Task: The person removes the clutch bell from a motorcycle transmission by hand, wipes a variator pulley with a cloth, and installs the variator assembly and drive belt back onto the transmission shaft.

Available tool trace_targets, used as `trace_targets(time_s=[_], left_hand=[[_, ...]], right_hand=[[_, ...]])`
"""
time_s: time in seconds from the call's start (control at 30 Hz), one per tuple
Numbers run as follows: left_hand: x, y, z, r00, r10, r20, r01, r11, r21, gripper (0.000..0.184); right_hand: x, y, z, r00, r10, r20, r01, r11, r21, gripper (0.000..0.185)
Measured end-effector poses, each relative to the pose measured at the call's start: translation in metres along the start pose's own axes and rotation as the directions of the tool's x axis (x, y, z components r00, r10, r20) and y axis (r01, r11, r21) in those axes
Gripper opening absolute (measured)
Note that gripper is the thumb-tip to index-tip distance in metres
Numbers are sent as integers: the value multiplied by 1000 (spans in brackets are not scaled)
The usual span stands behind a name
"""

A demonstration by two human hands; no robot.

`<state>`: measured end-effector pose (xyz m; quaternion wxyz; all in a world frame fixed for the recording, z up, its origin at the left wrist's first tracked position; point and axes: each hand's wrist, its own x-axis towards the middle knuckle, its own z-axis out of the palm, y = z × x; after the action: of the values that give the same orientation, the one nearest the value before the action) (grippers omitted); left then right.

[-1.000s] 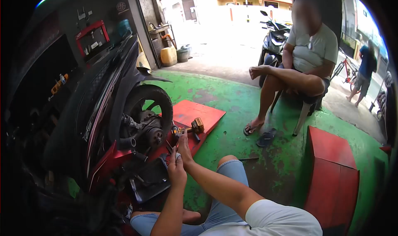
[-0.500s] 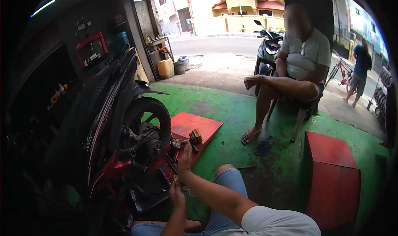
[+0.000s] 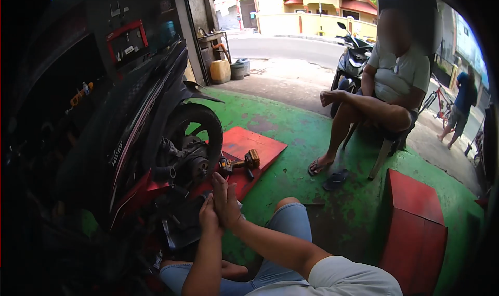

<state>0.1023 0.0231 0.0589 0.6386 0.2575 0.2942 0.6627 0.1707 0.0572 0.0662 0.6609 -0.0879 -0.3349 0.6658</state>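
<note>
1. Near the wheel (image 3: 214,134), our left hand (image 3: 209,218) meets our right hand (image 3: 227,205); right fingers straight, left hand's grip we cannot tell.
2. Our rag (image 3: 239,204) peeks past the right hand, below its fingers.
3. Earlier, our left sat lower, more rag showing.

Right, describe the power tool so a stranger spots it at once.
Start at the scooter on the left, then its wheel. Right of that, on a red board, lies the power tool; its blocky yellow end stands out against the red.
</note>
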Motion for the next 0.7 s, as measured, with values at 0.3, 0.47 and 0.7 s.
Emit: trace_targets(time_s=[0.3, 0.47, 0.7], left_hand=[[8, 73, 20, 971, 153, -184, -186, 966, -179, 44], [3, 71, 29, 973, 153, 173, -83, 930, -359, 65], [-32, 79, 43, 935, 9, 355, 161, 880, -447, 96]], right_hand=[[-8, -56, 11, 943, 331, -22, -326, 938, 115, 85], [-13, -43, 47, 972, 228, -65, -237, 948, -212, 63], [20, -43, 28, 973, 218, -76, -231, 928, -293, 51]])
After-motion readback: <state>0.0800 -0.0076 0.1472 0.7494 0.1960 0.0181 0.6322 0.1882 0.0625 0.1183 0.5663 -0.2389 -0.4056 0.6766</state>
